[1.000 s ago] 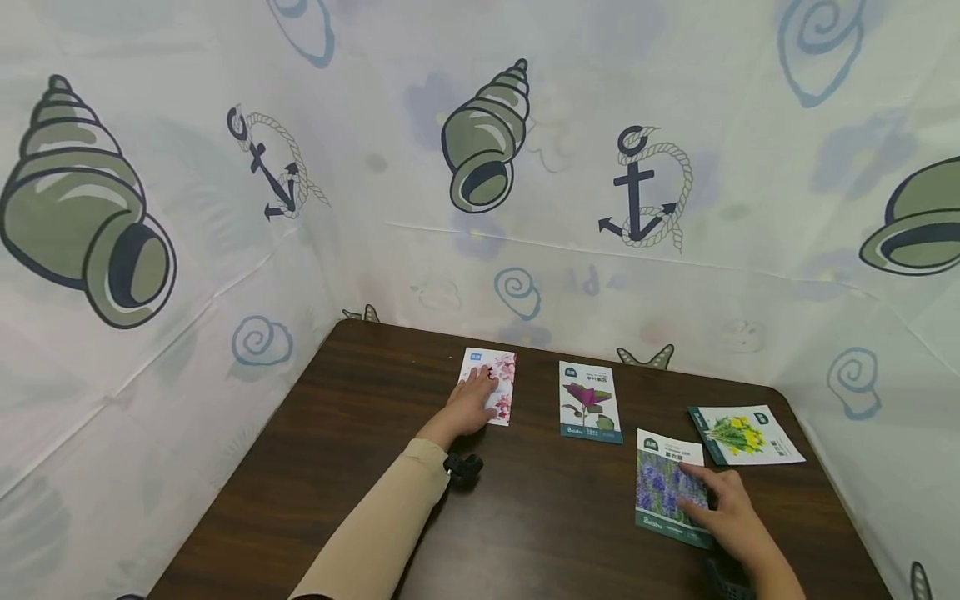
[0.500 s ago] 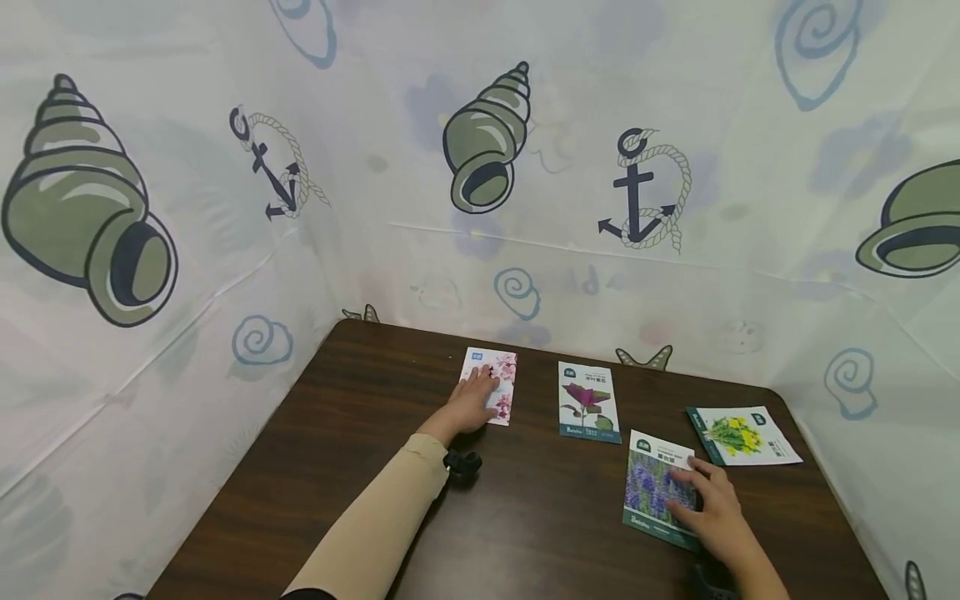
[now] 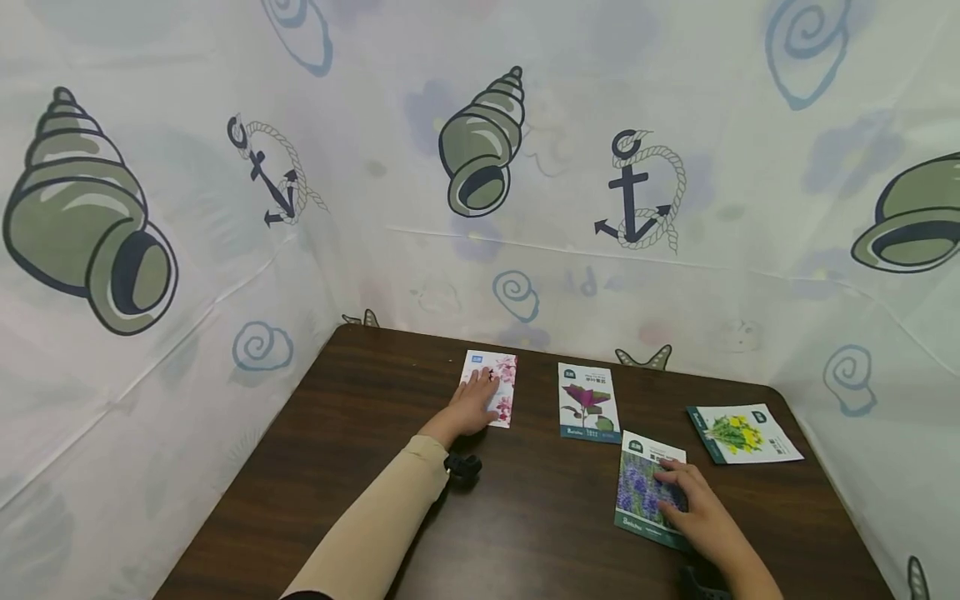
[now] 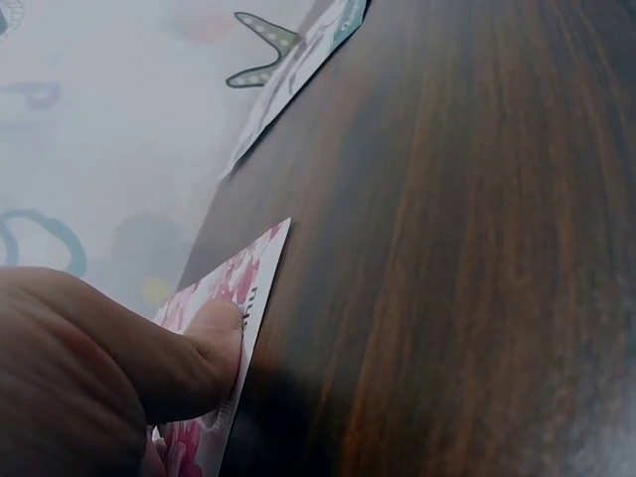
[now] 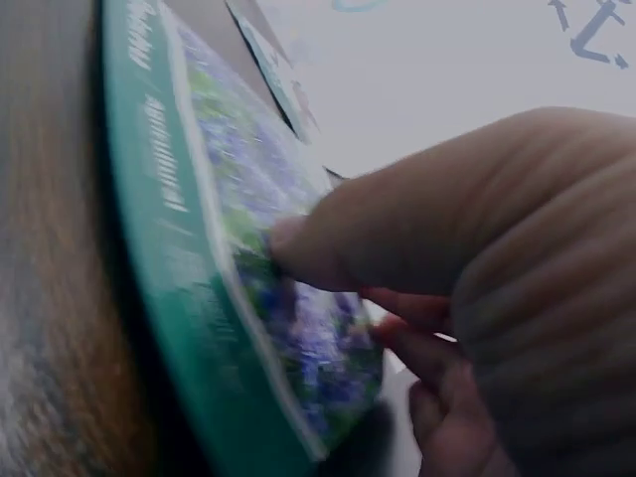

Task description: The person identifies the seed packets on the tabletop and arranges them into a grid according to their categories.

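Packets printed with flowers lie face up on a dark wood-grain table (image 3: 540,542), and we count four of them. Toward the far edge we see the person's left hand (image 3: 471,406) resting on the pink-flower packet (image 3: 508,372), its fingers spread wide over the printed face; in the left wrist view we find the thumb laid on that face near one edge. The right hand (image 3: 701,512) touches the lavender packet (image 3: 639,487), which lies nearest the person, its green band toward them. We see thumb and forefinger set apart on its picture, so the grip looks wide, with the fingertips touching from above. Between these two lies the magenta-flower packet (image 3: 588,400), its near corner just beside the lavender one. Farther right we see the yellow-flower packet (image 3: 738,433), turned sideways near the table's right edge. Behind the table we see a pale cloth (image 3: 405,275) printed with shells and anchors.
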Demonstrator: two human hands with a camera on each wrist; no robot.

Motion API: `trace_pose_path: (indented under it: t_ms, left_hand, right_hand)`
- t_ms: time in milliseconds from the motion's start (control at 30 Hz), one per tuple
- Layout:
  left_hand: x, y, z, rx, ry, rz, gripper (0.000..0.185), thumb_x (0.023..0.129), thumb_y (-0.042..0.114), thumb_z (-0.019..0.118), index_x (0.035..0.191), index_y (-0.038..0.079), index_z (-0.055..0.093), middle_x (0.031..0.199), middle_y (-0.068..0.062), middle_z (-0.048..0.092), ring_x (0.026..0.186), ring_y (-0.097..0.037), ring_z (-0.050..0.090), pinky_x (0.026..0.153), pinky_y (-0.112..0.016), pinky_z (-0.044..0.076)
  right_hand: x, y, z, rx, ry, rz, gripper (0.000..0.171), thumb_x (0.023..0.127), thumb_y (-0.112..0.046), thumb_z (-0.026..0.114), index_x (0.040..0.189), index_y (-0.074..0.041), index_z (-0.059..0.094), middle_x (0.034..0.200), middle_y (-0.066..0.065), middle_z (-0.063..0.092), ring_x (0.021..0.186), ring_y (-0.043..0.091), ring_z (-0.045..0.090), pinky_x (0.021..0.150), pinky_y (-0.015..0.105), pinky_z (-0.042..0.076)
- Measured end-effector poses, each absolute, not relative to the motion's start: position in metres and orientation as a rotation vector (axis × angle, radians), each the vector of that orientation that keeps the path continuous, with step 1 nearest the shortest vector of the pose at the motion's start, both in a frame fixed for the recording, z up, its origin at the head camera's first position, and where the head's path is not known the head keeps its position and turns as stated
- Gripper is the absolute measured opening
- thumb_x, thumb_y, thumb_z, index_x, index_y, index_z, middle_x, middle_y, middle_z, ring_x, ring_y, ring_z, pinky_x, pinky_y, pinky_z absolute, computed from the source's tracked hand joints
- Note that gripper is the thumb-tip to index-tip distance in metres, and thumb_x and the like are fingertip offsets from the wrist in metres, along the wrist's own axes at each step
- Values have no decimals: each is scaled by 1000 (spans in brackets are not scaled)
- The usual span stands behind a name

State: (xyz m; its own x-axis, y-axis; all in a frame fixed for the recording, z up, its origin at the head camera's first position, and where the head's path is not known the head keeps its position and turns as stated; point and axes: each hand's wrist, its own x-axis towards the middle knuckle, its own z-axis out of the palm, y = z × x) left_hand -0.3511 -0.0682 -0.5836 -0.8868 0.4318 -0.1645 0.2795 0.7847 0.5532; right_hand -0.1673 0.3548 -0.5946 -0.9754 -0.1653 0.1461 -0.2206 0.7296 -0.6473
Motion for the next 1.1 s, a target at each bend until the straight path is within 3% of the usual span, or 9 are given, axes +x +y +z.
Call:
trace_pose_path:
  t_ms: [67,167,233,333,400,467,900,1100]
  left_hand:
    - [-352,-69,-586,556,2688,778,79,109,20,67,174,8,25,185,-17,3,172,-37,-3,139,-60,1]
    - [-356,-69,-589,563,2677,788,79,109,22,66,175,10,24,185,-15,1,173,-35,-6,139,-58,-2]
    - [-358,-69,-592,562,2677,786,80,109,22,66,175,11,23,185,-14,0,173,-35,-6,139,-59,-2]
    - [-361,-69,-595,550,2681,767,80,109,22,66,175,12,23,185,-14,0,173,-34,-6,139,-58,-1]
    - [-362,-69,-597,549,2688,765,80,109,22,67,175,12,23,185,-14,0,173,-34,-5,139,-58,-1]
    - [-361,-69,-597,557,2692,772,79,109,23,66,175,12,24,185,-14,1,173,-34,-5,139,-58,-1]
    - [-359,-69,-593,568,2687,786,78,110,21,64,175,10,23,185,-15,0,173,-36,-6,139,-58,-2]
    - [-361,-68,-596,560,2689,754,79,109,22,65,175,11,23,185,-15,0,173,-36,-6,139,-58,-1]
  right_hand:
    - [-167,353,-594,325,-2867,1117,39,92,-7,85,129,-3,72,152,23,57,145,50,46,104,-8,12]
    - [-166,351,-591,332,-2883,1100,36,90,-11,88,124,-8,75,147,19,62,141,46,53,103,-5,21]
    - [-165,350,-589,342,-2914,1055,35,90,-16,90,122,-13,76,145,15,63,138,43,56,106,5,33]
    - [-165,347,-585,352,-2962,993,34,89,-22,92,119,-18,77,143,11,65,134,39,58,110,31,49]
    - [-165,345,-583,353,-2984,973,33,89,-24,92,117,-20,77,141,9,65,132,36,58,107,46,51]
    - [-164,342,-582,352,-2993,973,32,88,-24,93,116,-21,77,139,7,65,131,34,57,105,52,51]
    - [-168,307,-586,566,-2926,1022,31,88,-26,92,115,-26,76,131,-2,66,125,33,57,102,45,53]
    - [-169,282,-589,695,-2923,957,31,90,-28,91,118,-24,76,136,1,68,123,31,59,103,52,54]
